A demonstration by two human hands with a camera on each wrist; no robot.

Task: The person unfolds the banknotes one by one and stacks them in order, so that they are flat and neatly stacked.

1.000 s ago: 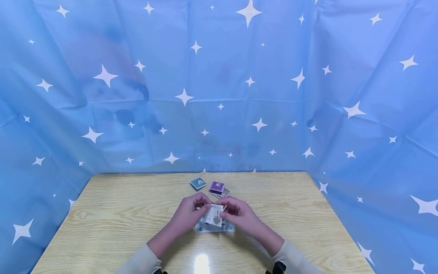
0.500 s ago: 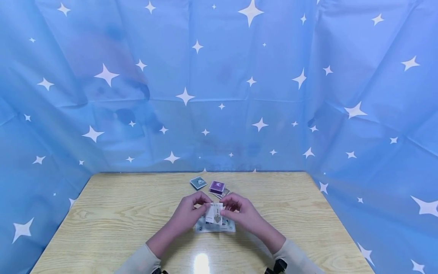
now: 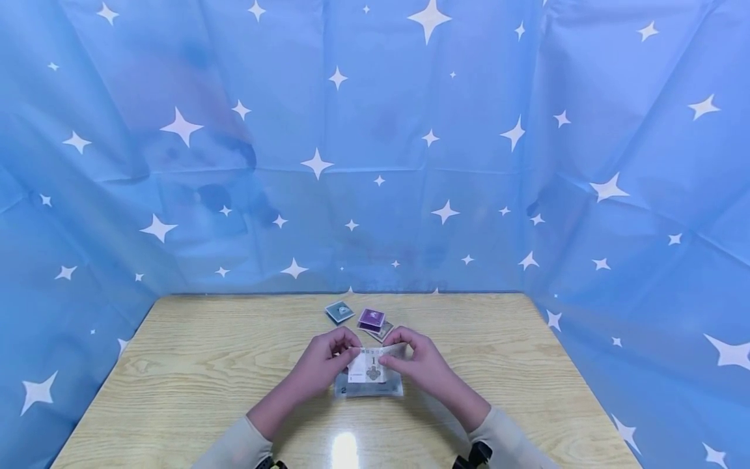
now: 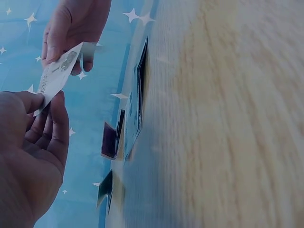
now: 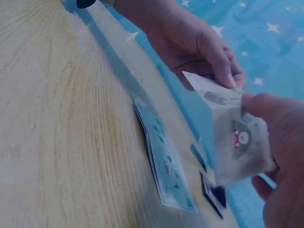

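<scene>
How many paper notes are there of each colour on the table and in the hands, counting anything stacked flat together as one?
White note: 1
Light blue flat note: 1
Teal folded note: 1
Purple folded note: 1
Brownish note, partly hidden: 1
Total: 5

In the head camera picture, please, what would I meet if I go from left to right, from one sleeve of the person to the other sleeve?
Left sleeve → left hand → pale note printed with a 1 → right hand → right sleeve.
</scene>
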